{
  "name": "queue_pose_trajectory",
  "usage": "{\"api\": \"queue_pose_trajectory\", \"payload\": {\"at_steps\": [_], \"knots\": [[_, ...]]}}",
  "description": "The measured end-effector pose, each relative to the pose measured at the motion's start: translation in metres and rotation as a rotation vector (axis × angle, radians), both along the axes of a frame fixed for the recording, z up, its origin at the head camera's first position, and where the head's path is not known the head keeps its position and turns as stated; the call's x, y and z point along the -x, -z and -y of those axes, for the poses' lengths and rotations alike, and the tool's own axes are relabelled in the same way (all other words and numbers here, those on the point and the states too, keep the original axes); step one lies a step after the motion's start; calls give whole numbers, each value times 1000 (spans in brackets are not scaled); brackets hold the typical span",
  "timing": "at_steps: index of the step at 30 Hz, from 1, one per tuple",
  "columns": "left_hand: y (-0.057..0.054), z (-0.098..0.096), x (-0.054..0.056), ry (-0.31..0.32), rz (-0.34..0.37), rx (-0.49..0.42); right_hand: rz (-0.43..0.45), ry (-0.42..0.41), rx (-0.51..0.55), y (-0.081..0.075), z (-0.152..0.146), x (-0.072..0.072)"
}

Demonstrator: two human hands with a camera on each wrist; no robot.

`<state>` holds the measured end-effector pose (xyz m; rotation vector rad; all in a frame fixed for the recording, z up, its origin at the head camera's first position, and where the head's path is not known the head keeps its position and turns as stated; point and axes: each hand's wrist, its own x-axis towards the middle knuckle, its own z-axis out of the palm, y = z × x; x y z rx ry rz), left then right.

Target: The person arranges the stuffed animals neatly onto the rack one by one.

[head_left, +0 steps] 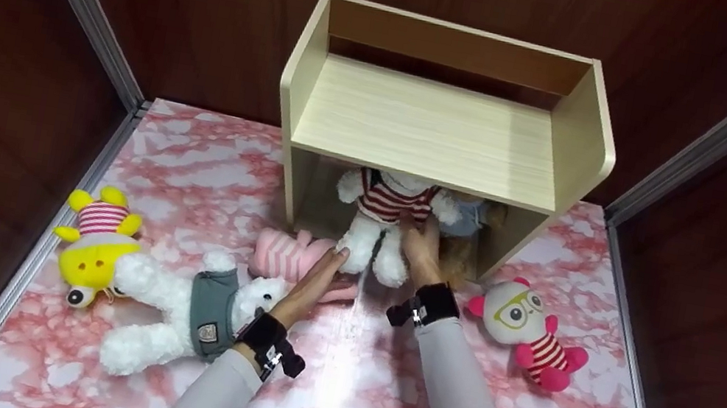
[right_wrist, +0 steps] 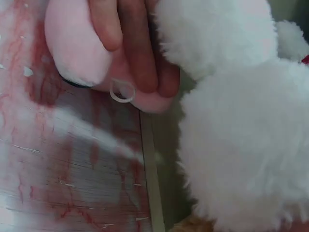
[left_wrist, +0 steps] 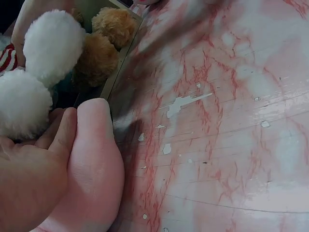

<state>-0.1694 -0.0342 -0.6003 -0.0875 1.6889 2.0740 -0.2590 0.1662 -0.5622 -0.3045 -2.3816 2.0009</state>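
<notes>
Head view: white fluffy plush bear in a red-and-white striped sweater [head_left: 388, 202] is occupying the lower compartment of a pale wooden shelf [head_left: 429, 129]

The bear is facing out of the shelf's lower compartment, its feet pointing toward the front edge and the upper board hiding most of its head. At the shelf's front, the left hand [head_left: 317, 278] is reaching with fingers extended, passing between the bear's foot and a pink plush toy with grey stripes [head_left: 283, 255]. The right hand [head_left: 421, 248] is resting against the bear's sweater; whether its hidden fingers are gripping, I cannot tell. A brown plush toy in pale blue clothing [head_left: 463, 222] is sitting inside the shelf, right of the bear.

Left of and before the shelf, a white fluffy plush dog in a grey-green garment [head_left: 213, 316] and a yellow plush toy in a pink-striped shirt [head_left: 96, 250] are lying on a pink-and-white marbled table [head_left: 194, 144]. A pink-and-white plush panda with yellow-green glasses [head_left: 526, 319] is lying right of the shelf.
</notes>
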Motion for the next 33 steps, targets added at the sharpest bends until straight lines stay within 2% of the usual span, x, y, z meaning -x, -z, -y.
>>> {"api": "queue_pose_trajectory", "payload": {"at_steps": [2, 8, 11, 15, 23, 26, 30, 33], "knots": [[0, -1, -1, -1, -13, 30, 14, 10, 7, 2, 0, 3], [1, -2, 0, 15, -69, -28, 50, 29, -12, 12, -1, 15], [2, -2, -1, 20, -61, -51, 60, 34, -6, 15, -2, 18], [3, -1, -2, 25, -54, -46, 73, 41, 14, 16, -2, 20], [5, 0, 0, 24, -119, -38, 102, 87, 71, 17, 0, 30], [6, -1, 1, 31, -144, -52, 76, 104, 38, 20, -1, 35], [6, -3, 2, 32, -138, -51, 69, 102, -18, 23, -4, 39], [5, -3, 3, 23, -112, -45, 84, 94, -9, 24, -4, 41]]}}
